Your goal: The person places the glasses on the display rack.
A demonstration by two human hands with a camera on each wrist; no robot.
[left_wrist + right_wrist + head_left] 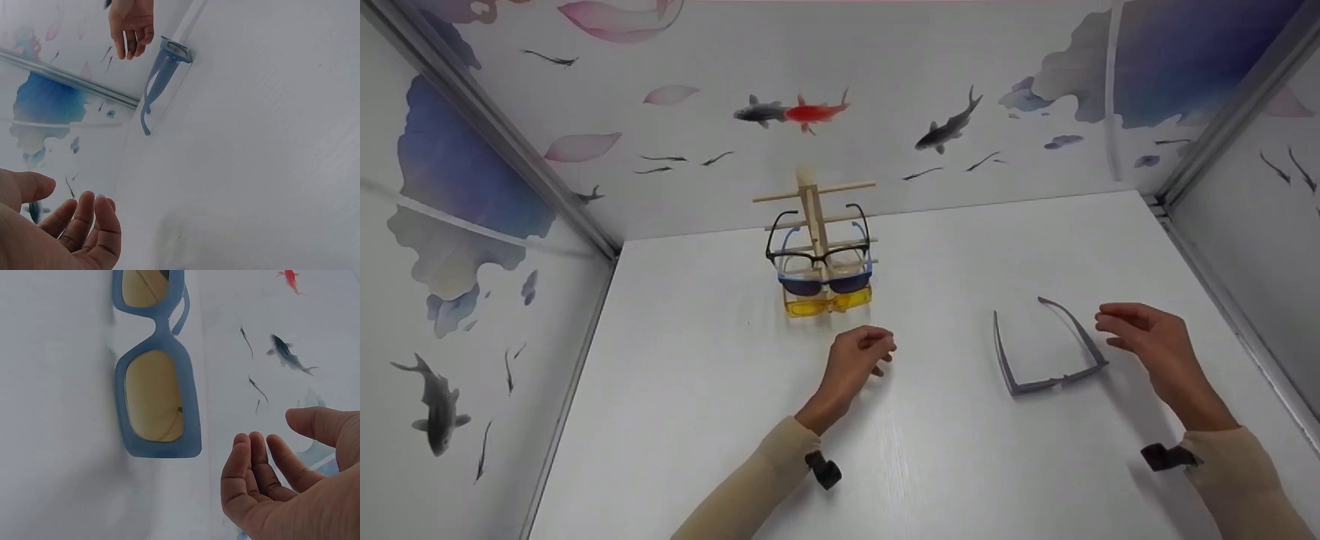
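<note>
A pair of glasses [1039,385] with a thick blue-grey frame and squarish, brownish-yellow tinted lenses [152,399] rests on the white surface [945,450] near the right hand [1151,345], arms unfolded and pointing toward the far side, front toward the near side.

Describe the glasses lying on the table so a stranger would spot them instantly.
On the white table, find the wooden display rack, then look right, to just beside the person's right hand. The greyish-blue sunglasses sit there, arms unfolded. Unlike the three pairs on the rack, they lie directly on the table.
</note>
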